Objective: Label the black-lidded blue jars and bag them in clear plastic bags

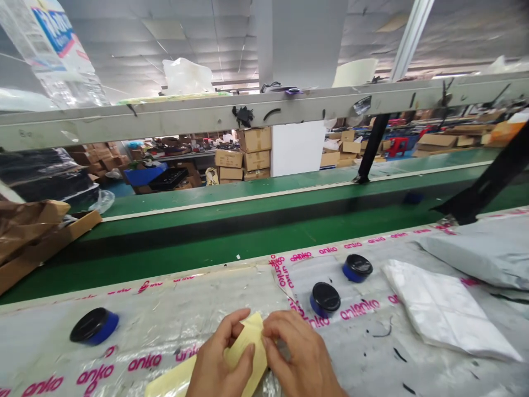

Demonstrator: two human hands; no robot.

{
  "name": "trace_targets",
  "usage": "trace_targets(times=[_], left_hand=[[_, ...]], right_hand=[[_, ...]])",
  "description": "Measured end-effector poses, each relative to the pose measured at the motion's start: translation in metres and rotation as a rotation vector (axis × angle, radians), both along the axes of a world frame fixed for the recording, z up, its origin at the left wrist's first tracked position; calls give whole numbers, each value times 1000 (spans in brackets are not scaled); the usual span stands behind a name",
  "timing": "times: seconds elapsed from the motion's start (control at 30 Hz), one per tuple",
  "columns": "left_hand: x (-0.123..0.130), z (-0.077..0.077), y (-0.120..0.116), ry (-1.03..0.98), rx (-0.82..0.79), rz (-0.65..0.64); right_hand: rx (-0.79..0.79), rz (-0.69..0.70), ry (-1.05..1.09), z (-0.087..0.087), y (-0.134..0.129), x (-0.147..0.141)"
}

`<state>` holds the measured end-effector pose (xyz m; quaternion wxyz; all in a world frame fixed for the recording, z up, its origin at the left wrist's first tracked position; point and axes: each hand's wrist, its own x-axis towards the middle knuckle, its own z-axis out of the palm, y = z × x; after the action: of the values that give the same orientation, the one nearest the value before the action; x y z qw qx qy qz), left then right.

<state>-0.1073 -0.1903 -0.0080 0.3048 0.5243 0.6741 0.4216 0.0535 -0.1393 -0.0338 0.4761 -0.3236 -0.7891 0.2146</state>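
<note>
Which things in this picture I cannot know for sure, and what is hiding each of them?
All in the head view:
- Middle of the yellow sheet: partly covered by the left hand and right hand.
- Wrists: cut off by the bottom edge.
- Top of the bottle: cut off by the top edge.
- Inside of the white packet: hidden by its own folded layers.
- Print on the stacked cartons: too small.

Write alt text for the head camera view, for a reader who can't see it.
Two bare hands, left and right, pinch a yellow sheet over a plastic-covered work surface. One black-and-blue round piece lies to the left, two more to the right, near folded white plastic. Beyond run a green belt and stacked cardboard boxes.
</note>
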Motion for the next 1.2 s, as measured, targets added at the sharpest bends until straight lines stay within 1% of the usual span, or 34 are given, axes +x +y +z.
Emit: trace_targets(times=[0.1, 0.2, 0.27, 0.33, 0.5, 0.6, 0.7, 0.77, 0.83, 0.87, 0.93, 1.0, 1.07, 1.13, 1.2], left_hand=[[3, 0, 3, 57, -15, -9], [8, 7, 5, 82, -40, -39], [11, 12, 5, 106, -62, -71], [14, 15, 5, 134, -61, -75], [18, 9, 6, 213, -27, -63], [19, 4, 7, 264, 0, -61], [21, 3, 7, 269, 27, -52], [21, 3, 8, 276, 23, -57], [21, 4, 10, 288, 4, -81], [20, 5, 12, 288, -13, -91], [16, 7, 16, 266, -50, -86], [8, 9, 22, 241, -78, -50], [-3, 8, 28, 259, -101, -1], [-18, 6, 32, 341, -119, 14], [-33, 2, 36, 461, -103, -6]], right_hand=[[-32, 2, 12, 2, -1, 1], [-74, 10, 37, 3, -1, 2], [-64, 7, 51, 3, -2, 3], [-26, 4, 55, 1, -3, 3], [85, -27, 43, 0, -4, 3], [100, -42, 34, 1, -4, 5], [60, -47, 47, 3, -3, 8], [4, -31, 66, 5, -3, 11], [-92, -11, 93, 9, -2, 14], [-171, -11, 117, 12, -2, 16], [-383, -47, 199, 18, 0, 25], [-601, -130, 302, 21, 4, 41], [-748, -253, 376, 21, 12, 61], [-830, -394, 422, 18, 20, 83], [-878, -482, 469, 13, 27, 100]])
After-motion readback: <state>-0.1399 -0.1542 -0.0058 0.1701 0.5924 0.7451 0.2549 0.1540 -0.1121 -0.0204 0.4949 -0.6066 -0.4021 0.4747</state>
